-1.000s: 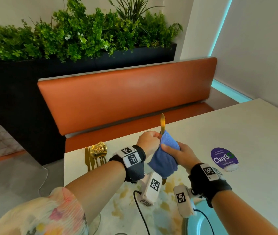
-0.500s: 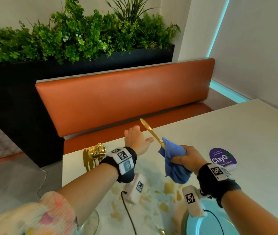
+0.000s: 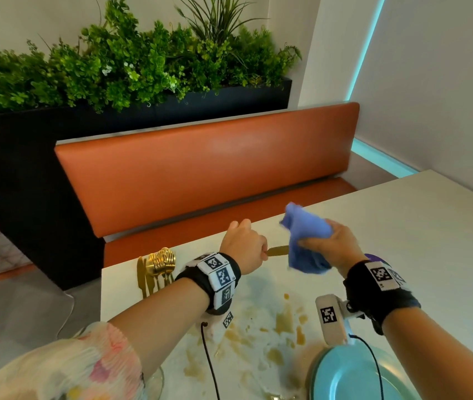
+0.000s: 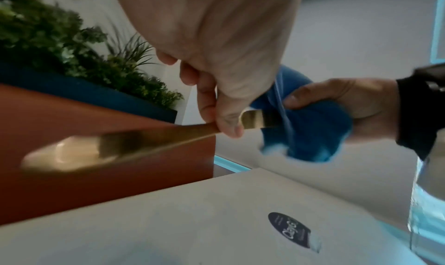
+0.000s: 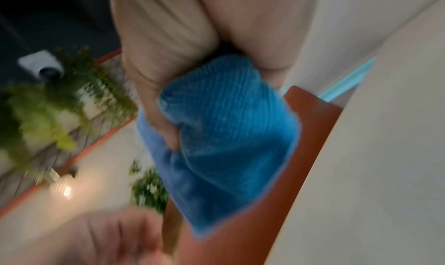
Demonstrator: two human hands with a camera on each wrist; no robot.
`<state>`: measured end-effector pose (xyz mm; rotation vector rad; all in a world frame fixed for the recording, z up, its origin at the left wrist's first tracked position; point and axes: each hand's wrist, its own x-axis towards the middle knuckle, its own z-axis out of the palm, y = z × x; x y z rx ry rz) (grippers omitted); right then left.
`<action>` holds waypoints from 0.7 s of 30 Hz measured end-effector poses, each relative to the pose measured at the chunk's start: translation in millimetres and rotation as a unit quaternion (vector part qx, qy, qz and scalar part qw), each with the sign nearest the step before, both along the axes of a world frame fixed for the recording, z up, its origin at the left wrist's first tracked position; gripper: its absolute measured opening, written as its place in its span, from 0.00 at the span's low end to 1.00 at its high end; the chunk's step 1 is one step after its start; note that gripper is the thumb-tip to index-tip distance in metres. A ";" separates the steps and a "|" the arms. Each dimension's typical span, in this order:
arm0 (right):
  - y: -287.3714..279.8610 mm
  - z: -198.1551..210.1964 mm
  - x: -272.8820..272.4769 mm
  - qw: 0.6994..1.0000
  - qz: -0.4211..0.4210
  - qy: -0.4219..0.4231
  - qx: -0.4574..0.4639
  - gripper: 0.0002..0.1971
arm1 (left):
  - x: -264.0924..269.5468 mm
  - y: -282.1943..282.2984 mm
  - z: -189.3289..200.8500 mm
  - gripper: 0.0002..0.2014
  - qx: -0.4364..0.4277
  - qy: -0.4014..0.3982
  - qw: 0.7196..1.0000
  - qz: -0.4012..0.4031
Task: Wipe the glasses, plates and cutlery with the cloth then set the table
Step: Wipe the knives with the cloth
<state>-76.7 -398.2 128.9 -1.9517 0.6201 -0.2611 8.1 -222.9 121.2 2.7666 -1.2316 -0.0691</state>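
Observation:
My left hand (image 3: 244, 241) grips a gold knife (image 3: 278, 251) near its middle and holds it level above the table (image 3: 402, 241). In the left wrist view the thumb and fingers of that left hand (image 4: 216, 98) pinch the knife (image 4: 120, 145). One end of the knife points back toward the camera. The other end goes into the blue cloth (image 4: 308, 126). My right hand (image 3: 330, 243) holds the bunched cloth (image 3: 304, 241) around that end. The right wrist view shows my right hand (image 5: 168, 50) wrapped in the cloth (image 5: 228, 136), blurred.
A pile of gold cutlery (image 3: 159, 264) lies at the table's far left corner. A teal plate (image 3: 350, 379) sits near me on the right, a glass (image 3: 156, 382) near me on the left. Brown stains (image 3: 284, 319) mark the surface between them. An orange bench (image 3: 200, 174) runs behind the table.
The knife stood upright in the cloth with both hands on it. My left hand let go and opened, and it now grips the knife again, turned level.

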 end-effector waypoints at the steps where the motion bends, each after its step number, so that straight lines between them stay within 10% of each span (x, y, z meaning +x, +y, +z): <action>1: -4.1 4.0 -1.9 0.994 -0.056 -0.064 0.066 0.12 | 1.0 2.3 -1.9 0.13 -0.016 0.059 0.997 0.043; 4: -14.5 10.3 -12.1 0.957 -0.118 -0.154 0.213 0.09 | 9.7 11.7 -9.5 0.12 -0.133 0.260 0.942 0.163; 9: 25.3 -7.2 -12.0 0.980 0.066 0.042 0.182 0.23 | -2.0 2.6 2.3 0.07 -0.325 0.498 0.764 0.250; 21: 82.1 -39.6 3.1 0.952 0.203 0.229 -0.013 0.08 | 15.7 27.6 -6.8 0.16 -0.437 0.463 0.674 0.375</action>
